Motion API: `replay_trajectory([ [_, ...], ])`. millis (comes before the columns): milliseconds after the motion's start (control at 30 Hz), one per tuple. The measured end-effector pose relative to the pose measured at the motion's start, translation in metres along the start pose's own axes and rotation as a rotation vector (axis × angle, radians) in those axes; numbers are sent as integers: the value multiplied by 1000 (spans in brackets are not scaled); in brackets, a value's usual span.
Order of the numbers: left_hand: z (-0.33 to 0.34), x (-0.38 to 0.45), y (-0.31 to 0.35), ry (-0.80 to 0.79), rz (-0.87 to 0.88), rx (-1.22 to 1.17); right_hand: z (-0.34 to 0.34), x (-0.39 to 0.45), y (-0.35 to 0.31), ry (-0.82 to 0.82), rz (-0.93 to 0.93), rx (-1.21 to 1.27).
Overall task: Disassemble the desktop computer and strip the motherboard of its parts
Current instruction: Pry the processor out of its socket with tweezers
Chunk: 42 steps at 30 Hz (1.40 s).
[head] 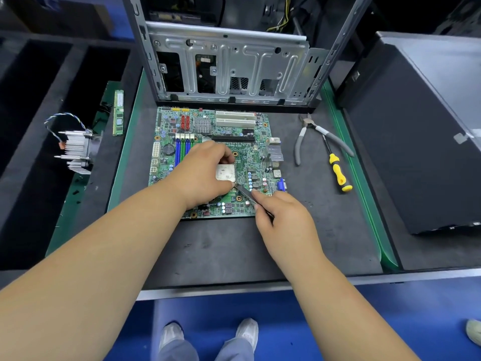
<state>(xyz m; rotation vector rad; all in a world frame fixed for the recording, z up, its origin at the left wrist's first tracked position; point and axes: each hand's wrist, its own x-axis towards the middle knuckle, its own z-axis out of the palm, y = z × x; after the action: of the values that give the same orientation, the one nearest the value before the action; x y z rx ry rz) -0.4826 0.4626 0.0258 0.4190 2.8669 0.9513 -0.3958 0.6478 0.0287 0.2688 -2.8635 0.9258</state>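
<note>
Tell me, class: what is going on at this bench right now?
A person is stripping a motherboard lying flat on a dark mat. The left hand holds the CPU by its edges, while the right hand works a thin metal tool at its corner. A heatsink and RAM stick already lie off to the left; pliers and a screwdriver rest on the right.

One motherboard [221,142], one heatsink [76,151], one RAM stick [118,113], one screwdriver [337,169], one pliers [312,136].
</note>
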Motion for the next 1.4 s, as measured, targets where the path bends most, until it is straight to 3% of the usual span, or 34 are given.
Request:
replay_trajectory([
  [1400, -1, -1, 2, -4, -8, -1, 0, 0, -4, -20, 70, -6],
])
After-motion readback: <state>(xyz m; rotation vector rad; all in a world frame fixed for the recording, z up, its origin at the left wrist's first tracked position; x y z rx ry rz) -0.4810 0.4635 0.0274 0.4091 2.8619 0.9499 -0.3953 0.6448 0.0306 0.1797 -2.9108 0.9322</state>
